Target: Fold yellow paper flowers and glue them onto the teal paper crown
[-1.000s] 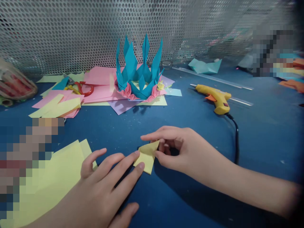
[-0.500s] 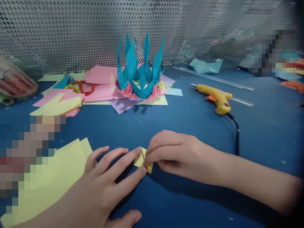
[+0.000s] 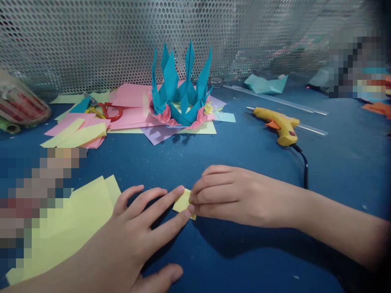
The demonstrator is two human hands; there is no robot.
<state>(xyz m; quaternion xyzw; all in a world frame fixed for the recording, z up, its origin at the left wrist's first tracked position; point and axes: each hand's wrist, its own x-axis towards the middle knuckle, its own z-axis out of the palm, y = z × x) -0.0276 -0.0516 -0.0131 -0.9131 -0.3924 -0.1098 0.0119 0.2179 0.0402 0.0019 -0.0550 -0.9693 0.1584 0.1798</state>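
A small folded piece of yellow paper (image 3: 182, 201) lies on the blue table in front of me. My left hand (image 3: 136, 234) is spread open, two fingertips resting on the paper's upper and lower edges and the thumb stretched out below. From the right, my right hand (image 3: 236, 197) pinches the paper's right side between closed fingers, which hide that part of it. Larger yellow-green sheets (image 3: 79, 224) lie beside and partly under my left forearm. Beyond my hands stands a blue and pink folded-paper flower (image 3: 180, 110) with tall pointed petals.
A yellow glue gun (image 3: 277, 124) with a black cord lies to the right, near clear glue sticks (image 3: 275, 99). Red-handled scissors (image 3: 111, 112) lie on pink sheets (image 3: 128, 97). A clear jar (image 3: 23, 99) stands at left. Perforated metal mesh (image 3: 122, 40) closes the back.
My right fingers have closed together over the yellow paper's right part, and its raised fold now looks flatter. The left hand keeps nearly the same place.
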